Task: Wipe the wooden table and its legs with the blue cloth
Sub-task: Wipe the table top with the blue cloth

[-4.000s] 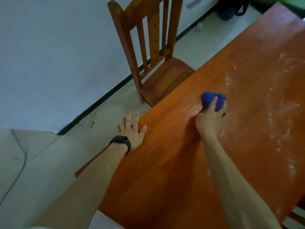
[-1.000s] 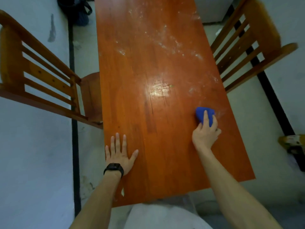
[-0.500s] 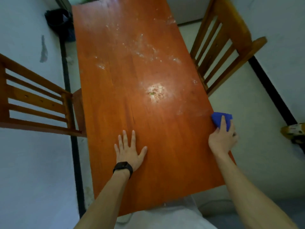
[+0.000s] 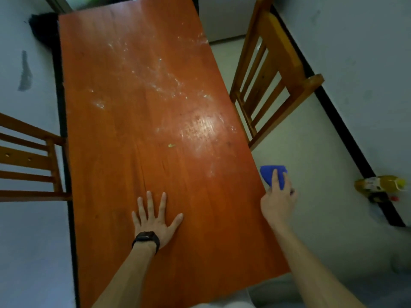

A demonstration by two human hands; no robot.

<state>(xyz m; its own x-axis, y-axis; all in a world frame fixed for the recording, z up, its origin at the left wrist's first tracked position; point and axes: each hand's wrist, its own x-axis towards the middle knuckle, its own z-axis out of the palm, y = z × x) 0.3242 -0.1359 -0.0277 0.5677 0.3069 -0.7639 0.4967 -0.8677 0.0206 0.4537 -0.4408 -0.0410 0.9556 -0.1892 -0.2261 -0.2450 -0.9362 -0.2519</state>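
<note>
Right hand grips the folded blue cloth at the wooden table edge, over bare floor. Left hand lies flat, fingers spread, on glossy planks. Whitish smears lie beyond both hands; slatted chairs flank.

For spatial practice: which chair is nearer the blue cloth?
The right chair: the cloth is at the table edge near it; the left chair is across the table.
</note>
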